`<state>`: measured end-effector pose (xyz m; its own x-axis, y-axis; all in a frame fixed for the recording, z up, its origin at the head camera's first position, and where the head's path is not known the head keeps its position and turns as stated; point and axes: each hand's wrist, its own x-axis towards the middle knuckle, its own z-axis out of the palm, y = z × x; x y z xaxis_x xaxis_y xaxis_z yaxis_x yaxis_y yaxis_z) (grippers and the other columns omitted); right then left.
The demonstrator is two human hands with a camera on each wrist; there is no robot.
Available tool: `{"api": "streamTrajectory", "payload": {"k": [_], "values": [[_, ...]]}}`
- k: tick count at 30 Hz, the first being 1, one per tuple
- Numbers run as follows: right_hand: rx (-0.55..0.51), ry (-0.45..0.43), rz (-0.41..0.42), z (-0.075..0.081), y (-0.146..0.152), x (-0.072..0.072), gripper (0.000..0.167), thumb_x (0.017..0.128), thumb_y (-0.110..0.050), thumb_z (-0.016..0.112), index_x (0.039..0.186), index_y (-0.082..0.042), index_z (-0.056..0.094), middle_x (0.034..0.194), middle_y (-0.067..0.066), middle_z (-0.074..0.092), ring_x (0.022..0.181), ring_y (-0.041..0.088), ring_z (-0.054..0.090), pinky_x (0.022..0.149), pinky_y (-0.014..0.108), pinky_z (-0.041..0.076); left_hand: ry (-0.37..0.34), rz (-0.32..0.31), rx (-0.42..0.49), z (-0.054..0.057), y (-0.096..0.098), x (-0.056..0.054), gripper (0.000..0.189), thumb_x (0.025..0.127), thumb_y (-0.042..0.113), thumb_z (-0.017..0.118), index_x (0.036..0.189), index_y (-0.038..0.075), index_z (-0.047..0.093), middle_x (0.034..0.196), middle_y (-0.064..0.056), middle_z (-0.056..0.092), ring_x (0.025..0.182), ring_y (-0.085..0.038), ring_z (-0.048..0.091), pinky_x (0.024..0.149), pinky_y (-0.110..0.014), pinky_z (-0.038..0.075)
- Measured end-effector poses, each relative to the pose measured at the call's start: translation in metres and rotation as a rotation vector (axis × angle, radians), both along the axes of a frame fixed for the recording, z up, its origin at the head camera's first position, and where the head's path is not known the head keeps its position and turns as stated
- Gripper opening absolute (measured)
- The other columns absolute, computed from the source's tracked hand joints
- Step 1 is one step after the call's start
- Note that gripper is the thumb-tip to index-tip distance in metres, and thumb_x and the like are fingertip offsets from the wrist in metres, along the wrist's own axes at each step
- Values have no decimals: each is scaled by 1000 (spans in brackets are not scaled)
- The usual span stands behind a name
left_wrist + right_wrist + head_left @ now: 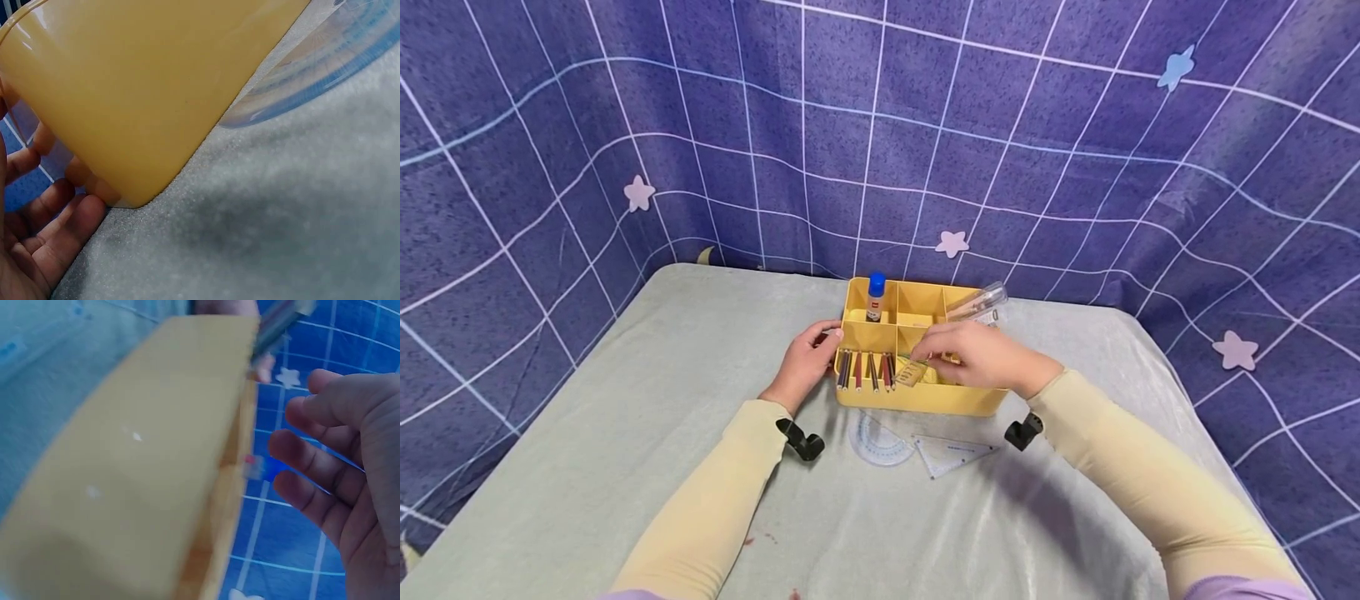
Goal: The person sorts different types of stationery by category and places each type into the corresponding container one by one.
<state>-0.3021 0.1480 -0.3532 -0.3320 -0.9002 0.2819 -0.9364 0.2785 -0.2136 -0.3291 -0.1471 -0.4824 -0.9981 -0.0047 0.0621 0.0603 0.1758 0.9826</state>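
A yellow desk organizer [925,402] with several compartments stands toward the back of the table. My left hand [808,358] rests at its left side; in the left wrist view the fingertips [87,215] touch the side wall low down. My right hand [973,354] hovers over the front middle compartment. In the right wrist view its loosely bent fingers [306,487] hold nothing. Below those fingers, in the head view, a small tan piece with dark marks [912,372] lies in the compartment. Several pencils [871,371] lean in the front left compartment.
A glue stick [876,298] with a blue cap stands in the back left compartment. Clear plastic packaging [981,302] sticks out at the back right. In front of the organizer lie a clear protractor [880,442] and a set square [951,454]. A purple gridded curtain [865,133] hangs behind.
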Motion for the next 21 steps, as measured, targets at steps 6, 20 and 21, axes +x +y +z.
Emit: {"api": "streamTrajectory", "payload": {"k": [6,20,21], "values": [[-12,72,-2,20,12,9,19,91,-7,68,108,-12,73,101,-5,70,90,9,65,81,24,56,4,-5,-1,1,0,-1,46,101,46,59,137,18,62,109,-16,60,81,-19,63,68,-36,58],[277,179,51,-46,13,63,31,89,-32,77,112,-15,68,96,-3,67,79,5,61,70,21,55,12,0,-6,0,1,1,40,102,40,59,134,17,63,105,-14,60,80,-22,63,65,-34,57],[305,181,21,-51,14,66,37,88,-36,78,116,-14,67,98,-3,67,80,5,60,71,22,55,13,1,-8,0,1,1,39,102,40,59,133,16,63,105,-14,60,80,-21,63,65,-34,58]]}}
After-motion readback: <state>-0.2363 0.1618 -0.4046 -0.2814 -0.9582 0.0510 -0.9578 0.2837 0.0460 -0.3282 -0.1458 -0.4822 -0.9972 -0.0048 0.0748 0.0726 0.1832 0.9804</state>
